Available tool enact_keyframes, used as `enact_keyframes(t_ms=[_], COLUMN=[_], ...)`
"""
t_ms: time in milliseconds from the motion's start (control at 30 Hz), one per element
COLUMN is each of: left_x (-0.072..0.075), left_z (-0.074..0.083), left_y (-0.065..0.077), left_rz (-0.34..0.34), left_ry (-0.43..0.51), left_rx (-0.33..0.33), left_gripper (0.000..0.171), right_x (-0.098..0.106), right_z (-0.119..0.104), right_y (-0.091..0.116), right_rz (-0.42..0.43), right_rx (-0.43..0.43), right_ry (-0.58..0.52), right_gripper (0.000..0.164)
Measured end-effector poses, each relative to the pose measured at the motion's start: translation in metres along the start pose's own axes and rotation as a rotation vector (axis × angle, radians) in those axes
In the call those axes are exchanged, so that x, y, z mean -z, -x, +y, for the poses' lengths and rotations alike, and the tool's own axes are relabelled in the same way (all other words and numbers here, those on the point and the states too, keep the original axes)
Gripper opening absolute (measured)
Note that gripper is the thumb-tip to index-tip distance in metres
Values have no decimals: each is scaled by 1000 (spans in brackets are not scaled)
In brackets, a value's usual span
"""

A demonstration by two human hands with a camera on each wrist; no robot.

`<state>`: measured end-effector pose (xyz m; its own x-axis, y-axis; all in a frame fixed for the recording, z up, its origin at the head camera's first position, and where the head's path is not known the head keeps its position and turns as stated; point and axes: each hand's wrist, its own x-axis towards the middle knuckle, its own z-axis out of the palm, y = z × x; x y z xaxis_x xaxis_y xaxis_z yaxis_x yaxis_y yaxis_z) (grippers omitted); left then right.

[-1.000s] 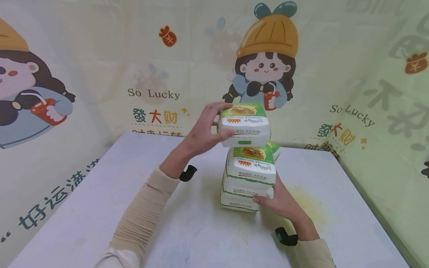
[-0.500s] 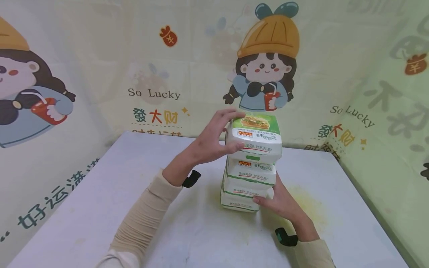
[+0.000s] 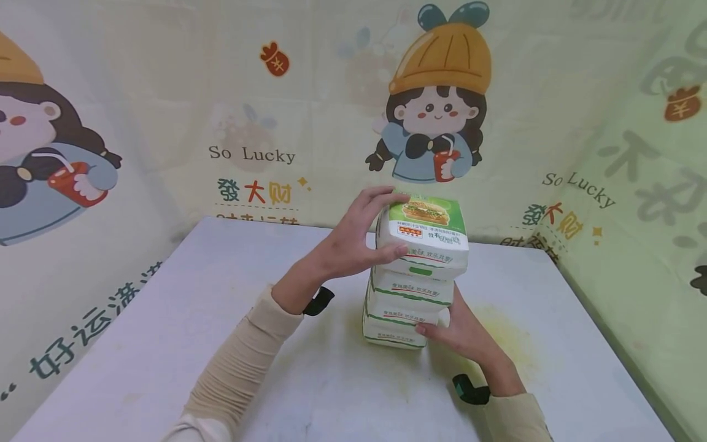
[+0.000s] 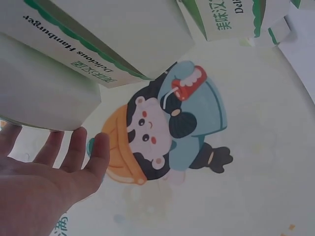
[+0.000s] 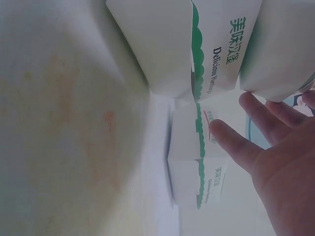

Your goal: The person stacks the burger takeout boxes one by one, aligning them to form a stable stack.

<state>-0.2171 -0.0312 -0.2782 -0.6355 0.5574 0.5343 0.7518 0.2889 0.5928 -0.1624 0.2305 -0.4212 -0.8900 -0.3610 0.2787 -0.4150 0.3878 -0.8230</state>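
Observation:
My left hand (image 3: 353,242) grips the top white-and-green hamburger box (image 3: 422,236), thumb on the front and fingers on its far left side. This box sits over a stack of like boxes and juts slightly forward and right. Lower down, my right hand (image 3: 469,331) holds the stack's right side around a lower hamburger box (image 3: 411,301), its thumb at the front corner and its other fingers mostly hidden behind. In the left wrist view, fingertips (image 4: 78,135) touch a box wall. The right wrist view shows fingers (image 5: 263,120) against a box (image 5: 280,54).
A white table (image 3: 166,344) bears the stack. Beyond it, another hamburger box (image 5: 187,152) stands in the right wrist view, hidden behind the stack from the head. A printed cloth (image 3: 331,92) hangs at the back and sides.
My left hand has brought the top box down and to the right, from above the stack onto it. My right hand has stayed at the stack's side.

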Motion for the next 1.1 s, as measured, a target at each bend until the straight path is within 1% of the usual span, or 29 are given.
enact_keyframes(t_ms=[200,300,400,533,700,933,1100], left_x=[-2,-3,-4,-5,-5,-7,-7], left_z=[0,0,-1,-3,-6,-12,-14], left_y=[1,2,2,2,3,5,5], left_rz=[13,14,5,-6,-11,12,8], left_ry=[8,29,46,59,94,98,102], left_rx=[16,30,29,20,13,-28,-32], left_gripper=[70,74,78,80,84,98,100], right_x=[1,1,2,2,2,3,8], right_z=[0,0,1,2,2,4,3], right_y=[0,-1,-1,0,1,3,6], right_rz=[-9,-14,-19,-19,-5,24,61], right_rx=[-2,-5,-2,-2,-2,-12,1], right_ry=[-13,-24,-26,-29,-2,36,76], right_gripper=[95,97,97,97,97,92,87])
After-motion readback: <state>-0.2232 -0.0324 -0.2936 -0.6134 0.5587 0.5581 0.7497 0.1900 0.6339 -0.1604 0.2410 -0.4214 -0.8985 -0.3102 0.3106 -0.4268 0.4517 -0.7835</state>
